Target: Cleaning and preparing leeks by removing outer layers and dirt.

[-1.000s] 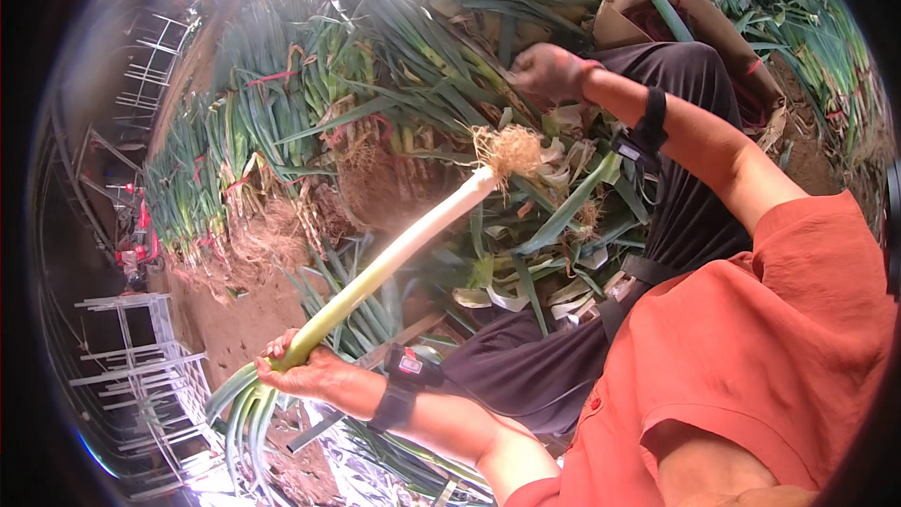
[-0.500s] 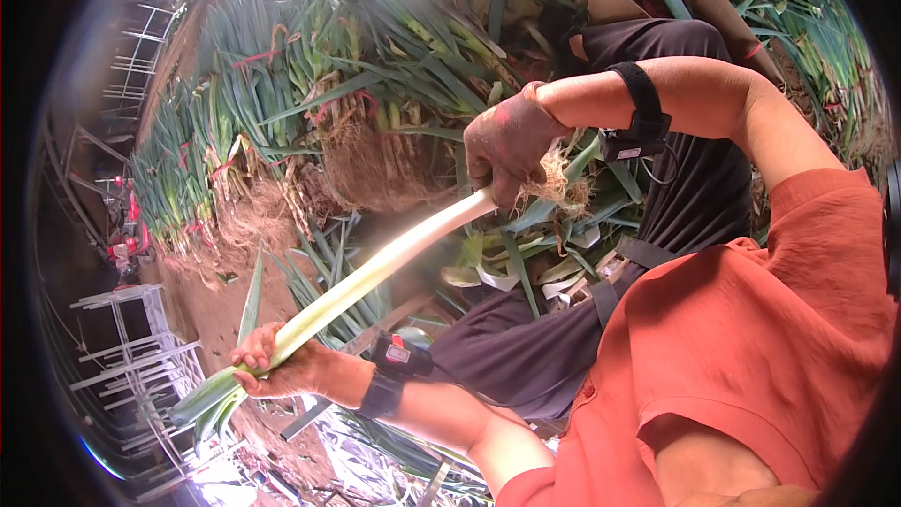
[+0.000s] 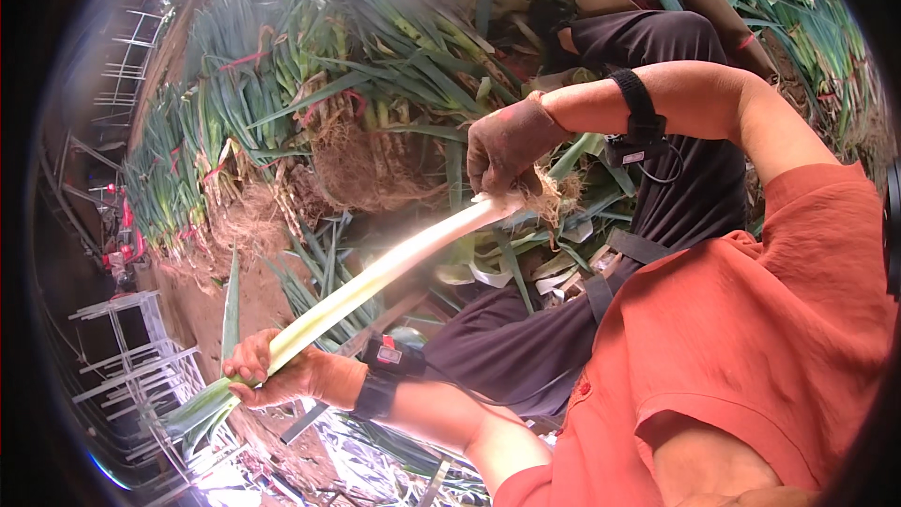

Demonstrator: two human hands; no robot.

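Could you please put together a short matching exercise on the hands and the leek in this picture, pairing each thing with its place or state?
Things:
1. left hand
2. right hand
3. leek
4. heap of leeks

Places or states:
A. lies piled on the ground beyond the hands
B. grips the white root end
C. stretched between both hands
D. grips the green leafy end

Pairs: 1-D, 2-B, 3-C, 4-A

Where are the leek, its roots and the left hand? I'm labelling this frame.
leek (image 3: 375,277), head view, mid white shaft.
roots (image 3: 554,195), head view, root tuft.
left hand (image 3: 267,374), head view, knuckles.
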